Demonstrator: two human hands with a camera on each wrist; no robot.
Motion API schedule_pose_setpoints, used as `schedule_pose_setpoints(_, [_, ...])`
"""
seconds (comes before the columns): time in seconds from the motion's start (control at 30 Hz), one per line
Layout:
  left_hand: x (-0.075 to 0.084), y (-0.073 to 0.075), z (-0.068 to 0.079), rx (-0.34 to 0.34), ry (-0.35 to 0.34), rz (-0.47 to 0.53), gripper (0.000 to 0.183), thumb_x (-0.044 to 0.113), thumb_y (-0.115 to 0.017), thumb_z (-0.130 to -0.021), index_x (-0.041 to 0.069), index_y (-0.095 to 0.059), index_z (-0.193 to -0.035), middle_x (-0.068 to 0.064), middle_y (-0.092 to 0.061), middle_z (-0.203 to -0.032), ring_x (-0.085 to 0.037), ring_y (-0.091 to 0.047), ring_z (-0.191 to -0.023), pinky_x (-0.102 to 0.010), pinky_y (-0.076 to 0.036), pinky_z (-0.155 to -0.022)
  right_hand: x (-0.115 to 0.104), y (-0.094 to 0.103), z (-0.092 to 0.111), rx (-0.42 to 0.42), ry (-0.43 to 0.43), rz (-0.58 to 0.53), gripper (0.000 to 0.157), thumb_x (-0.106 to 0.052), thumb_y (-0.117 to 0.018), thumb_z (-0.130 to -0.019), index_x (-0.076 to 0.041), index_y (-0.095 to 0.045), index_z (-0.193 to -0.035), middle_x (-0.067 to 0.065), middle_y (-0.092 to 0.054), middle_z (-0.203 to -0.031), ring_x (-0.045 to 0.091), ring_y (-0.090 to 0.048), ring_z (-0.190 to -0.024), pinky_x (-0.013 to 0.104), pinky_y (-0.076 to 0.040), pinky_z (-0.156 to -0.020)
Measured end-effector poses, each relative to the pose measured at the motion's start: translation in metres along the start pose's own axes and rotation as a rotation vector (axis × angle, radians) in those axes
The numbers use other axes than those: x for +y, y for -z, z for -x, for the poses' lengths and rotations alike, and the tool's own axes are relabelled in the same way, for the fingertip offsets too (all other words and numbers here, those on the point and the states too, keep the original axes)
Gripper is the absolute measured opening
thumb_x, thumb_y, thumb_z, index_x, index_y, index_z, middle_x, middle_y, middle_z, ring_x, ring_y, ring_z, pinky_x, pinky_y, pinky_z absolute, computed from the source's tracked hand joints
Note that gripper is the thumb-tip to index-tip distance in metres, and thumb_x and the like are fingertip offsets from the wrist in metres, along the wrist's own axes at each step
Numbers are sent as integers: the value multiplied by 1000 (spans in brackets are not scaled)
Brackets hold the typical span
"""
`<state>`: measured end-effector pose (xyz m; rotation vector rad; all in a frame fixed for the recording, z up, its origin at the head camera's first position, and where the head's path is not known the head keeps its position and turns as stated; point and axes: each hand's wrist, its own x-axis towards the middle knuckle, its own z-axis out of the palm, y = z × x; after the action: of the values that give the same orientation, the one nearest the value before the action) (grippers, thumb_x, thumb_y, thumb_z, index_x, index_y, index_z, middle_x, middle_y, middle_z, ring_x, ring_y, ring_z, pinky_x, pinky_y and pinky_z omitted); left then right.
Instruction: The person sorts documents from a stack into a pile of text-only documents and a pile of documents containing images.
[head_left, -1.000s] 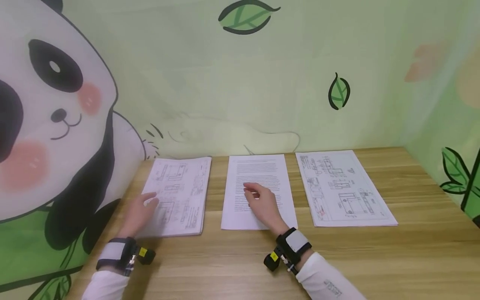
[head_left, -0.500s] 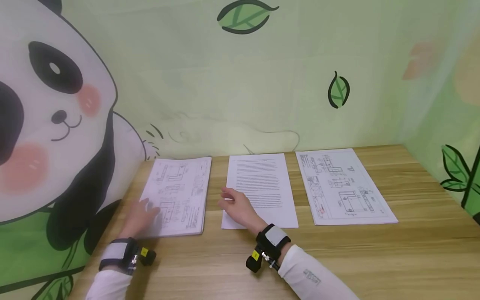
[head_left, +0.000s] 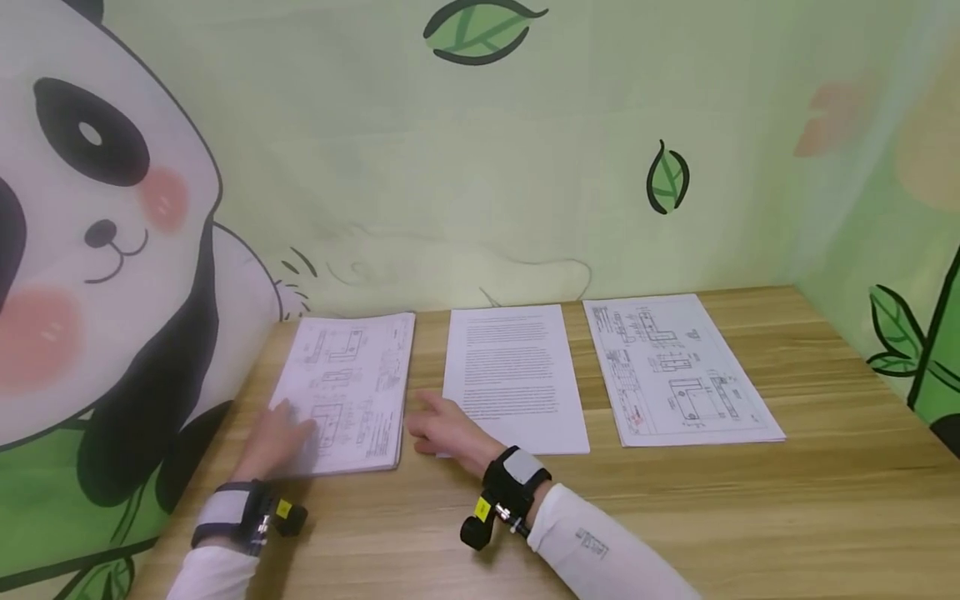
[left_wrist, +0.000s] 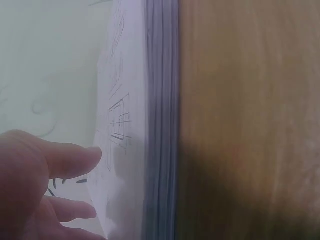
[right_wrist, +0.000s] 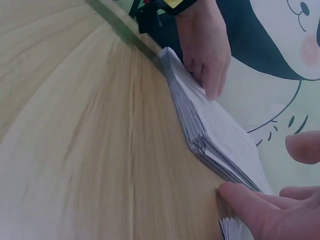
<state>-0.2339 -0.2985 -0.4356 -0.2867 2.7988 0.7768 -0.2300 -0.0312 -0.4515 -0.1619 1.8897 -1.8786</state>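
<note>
the thick paper stack (head_left: 352,358) lies left on the table (head_left: 405,533), left hand (head_left: 276,437) at one edge, right hand (head_left: 450,429) beside the other, both loosely spread, gripping nothing; uneven pressure could fan its sheets (right_wrist: 182,110).

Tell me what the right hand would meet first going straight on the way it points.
Probably the right edge of the leftmost stack of technical drawings, toward which the right hand points; the hand's height is unclear.

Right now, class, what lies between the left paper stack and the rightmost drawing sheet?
In the head view: the printed text page, with table showing on both sides of it, and the right hand at that page's near left corner.
</note>
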Motion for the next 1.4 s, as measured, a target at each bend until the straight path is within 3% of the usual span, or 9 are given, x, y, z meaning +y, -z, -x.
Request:
schedule_pose_setpoints(0.1, [-2,-1,2,24,-9,-5,61,20,-49,-91,-16,-28,-136,-42,-38,-129,-48,-47,-105,-56,-46,-82,-2,-6,-4,11,-15,-46,70,-14,-57,-86,-2,-24,-146,25,-36,-145,28,-55,-115,45,-49,-97])
schedule_pose_setpoints(0.2, [-4,-3,3,30,-23,-8,58,21,-49,-92,-15,-32,-134,-38,-45,-122,-41,-51,-96,-48,-47,-74,-2,-11,-9,15,-30,-83,68,-14,-55,-88,0,-23,-146,24,-46,-138,28,-57,-114,45,-49,-98])
schedule_pose_setpoints(0.4, [-2,-8,6,-15,-22,14,68,29,-45,-95,-11,-18,-143,-38,-34,-136,-49,-42,-115,-61,-40,-93,-2,-14,-15,52,-23,-53,45,-13,-52,-90,-1,-44,-133,15,-63,-116,20,-64,-96,37,-56,-85])
schedule_pose_setpoints(0.6, [9,-14,10,-39,-28,42,72,34,-43,-96,-8,-11,-146,-36,-15,-149,-52,-19,-134,-64,-22,-108,-1,-10,-12,152,-22,-19,41,-7,-53,-86,-2,-50,-127,14,-65,-108,16,-63,-83,24,-49,-65])
schedule_pose_setpoints(0.77, [15,-18,10,-33,-11,62,74,38,-43,-95,-5,-11,-147,-33,-15,-151,-50,-18,-136,-64,-23,-108,0,-7,-13,225,15,3,49,5,-47,-80,0,-49,-129,14,-63,-108,17,-57,-83,23,-45,-67])
schedule_pose_setpoints(0.87, [18,-19,9,-25,-3,84,76,41,-42,-95,-4,-8,-147,-31,-13,-152,-48,-15,-138,-63,-20,-110,0,-4,-14,255,35,-21,55,8,-46,-77,-1,-47,-132,15,-62,-112,19,-55,-90,27,-45,-76])
schedule_pose_setpoints(1.13, [29,-23,9,43,49,311,86,55,-36,-93,7,10,-149,-25,1,-156,-43,-3,-142,-61,-9,-114,-11,17,-2,220,65,-115,57,4,-44,-84,-7,-40,-139,15,-61,-121,18,-58,-93,25,-47,-72])
schedule_pose_setpoints(1.23, [35,-25,9,70,53,413,88,61,-35,-90,12,7,-150,-19,1,-158,-39,-2,-144,-59,-7,-115,-16,28,6,202,74,-156,56,2,-44,-87,-10,-37,-141,14,-59,-125,19,-59,-99,25,-49,-74])
schedule_pose_setpoints(1.4, [53,-30,14,52,25,599,83,61,-41,-88,21,-5,-151,-10,-9,-159,-32,-9,-145,-58,-10,-116,-24,49,21,189,100,-164,53,0,-42,-90,-12,-36,-141,13,-58,-127,19,-59,-102,25,-51,-75])
